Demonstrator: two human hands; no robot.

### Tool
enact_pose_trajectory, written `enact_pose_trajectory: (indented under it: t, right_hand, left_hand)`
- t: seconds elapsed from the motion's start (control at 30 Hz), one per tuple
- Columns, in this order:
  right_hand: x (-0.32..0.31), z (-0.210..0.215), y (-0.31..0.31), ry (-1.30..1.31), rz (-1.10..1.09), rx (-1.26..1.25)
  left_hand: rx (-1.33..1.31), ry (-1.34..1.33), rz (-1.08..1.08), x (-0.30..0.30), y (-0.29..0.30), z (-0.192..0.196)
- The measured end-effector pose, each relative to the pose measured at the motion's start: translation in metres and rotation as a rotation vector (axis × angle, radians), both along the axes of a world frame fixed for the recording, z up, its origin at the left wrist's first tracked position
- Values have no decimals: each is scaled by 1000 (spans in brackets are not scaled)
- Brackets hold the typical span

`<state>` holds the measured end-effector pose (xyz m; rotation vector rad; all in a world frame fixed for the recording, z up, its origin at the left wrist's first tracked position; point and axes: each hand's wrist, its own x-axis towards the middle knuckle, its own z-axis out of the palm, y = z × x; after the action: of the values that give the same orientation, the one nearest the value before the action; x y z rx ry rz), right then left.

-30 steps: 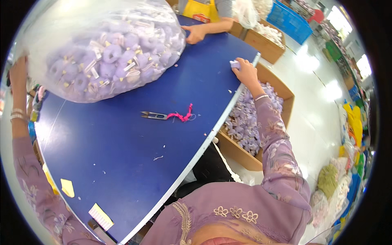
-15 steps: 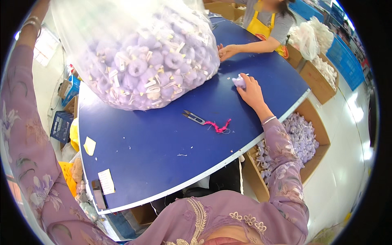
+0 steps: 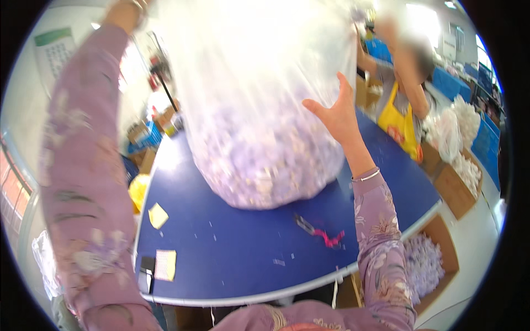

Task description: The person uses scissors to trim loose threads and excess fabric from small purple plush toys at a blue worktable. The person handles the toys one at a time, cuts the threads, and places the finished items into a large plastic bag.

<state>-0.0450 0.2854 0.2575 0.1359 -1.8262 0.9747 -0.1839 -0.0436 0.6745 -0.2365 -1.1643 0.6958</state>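
Note:
A large clear plastic bag (image 3: 265, 160), its lower part full of small lilac plush pieces, stands on the blue table (image 3: 221, 259). My left hand (image 3: 127, 14) is raised at the top edge by the bag's upper left; its fingers are out of sight. Beside the bag's right side, my right hand (image 3: 339, 116) is up with thumb and fingers spread, and nothing shows in it. Thread snips (image 3: 305, 223) with a pink cord (image 3: 329, 239) lie on the table below the bag. A co-worker (image 3: 406, 105) in a yellow apron has raised arms near the bag's upper right.
A cardboard box of lilac pieces (image 3: 424, 265) sits by the table's right edge. Farther right stand a carton of white pieces (image 3: 458, 179) and a blue crate (image 3: 486, 146). A yellow paper (image 3: 158, 215), a notepad (image 3: 165, 265) and a dark object (image 3: 147, 271) lie at the table's left.
The bag is pulled taller and more upright. My right hand has risen from the table to the bag's side, without the lilac piece. The co-worker's arms have gone up; the view has tilted.

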Motion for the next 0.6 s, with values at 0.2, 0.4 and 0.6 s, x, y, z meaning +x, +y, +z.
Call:
enact_pose_trajectory:
  t: [0.2, 0.4, 0.6]
  right_hand:
    - [-49, 131, 67, -183, 381, -557]
    - [-39, 138, 10, -249, 462, 81]
    - [-10, 96, -39, -388, 30, 590]
  left_hand:
    - [710, -1208, -908, 75, 45, -29]
    - [718, -1065, -993, 89, 20, -33]
    - [595, -873, -1085, 91, 40, -46]
